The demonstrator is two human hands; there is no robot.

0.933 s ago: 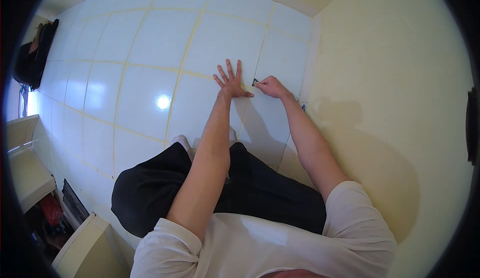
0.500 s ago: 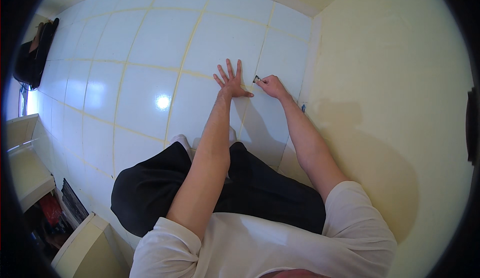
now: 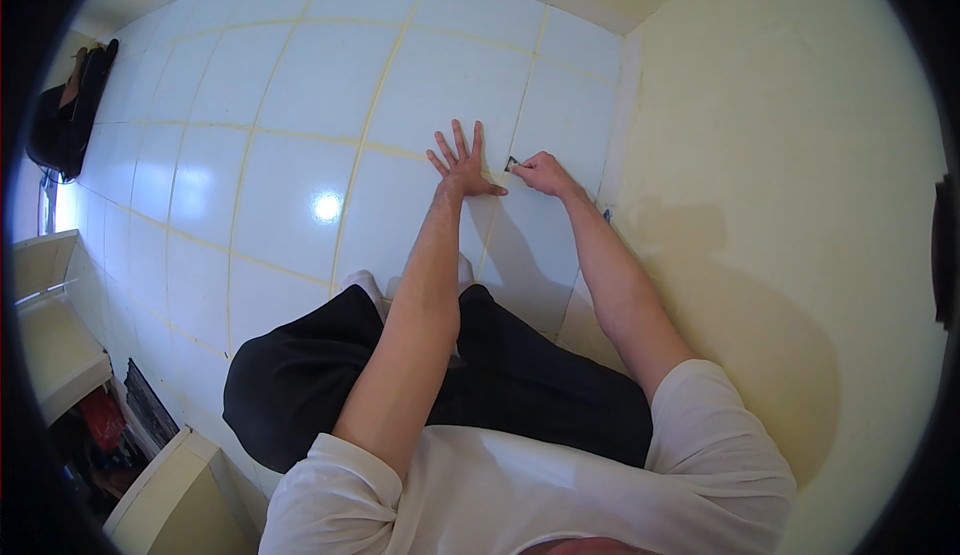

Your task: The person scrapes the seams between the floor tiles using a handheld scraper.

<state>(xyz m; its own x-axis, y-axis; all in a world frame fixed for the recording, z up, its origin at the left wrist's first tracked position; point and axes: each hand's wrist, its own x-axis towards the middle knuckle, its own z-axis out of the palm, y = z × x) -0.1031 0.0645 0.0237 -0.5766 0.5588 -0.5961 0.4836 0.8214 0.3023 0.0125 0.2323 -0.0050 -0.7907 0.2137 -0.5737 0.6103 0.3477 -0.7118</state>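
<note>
My left hand (image 3: pixel 463 167) lies flat on the white tiled floor (image 3: pixel 450 75), fingers spread and holding nothing. To its right, my right hand (image 3: pixel 545 173) is closed around a small, flat, dark-edged tool (image 3: pixel 511 164) that looks like a scraper blade. The tool's edge rests at a tile joint (image 3: pixel 518 120), close to where yellowish grout lines cross. Most of the tool is hidden by my fingers, so its exact kind is hard to make out.
A cream wall (image 3: pixel 780 155) rises close on my right, with a small blue object (image 3: pixel 607 216) at its foot. At the far left stands a black item (image 3: pixel 70 120). Lower left is an open cream cabinet (image 3: pixel 165 495) with dark and red things inside.
My right hand has shifted very slightly with the small tool, whose blade sits at a slightly different angle and a little nearer me. My left hand stays in place.
</note>
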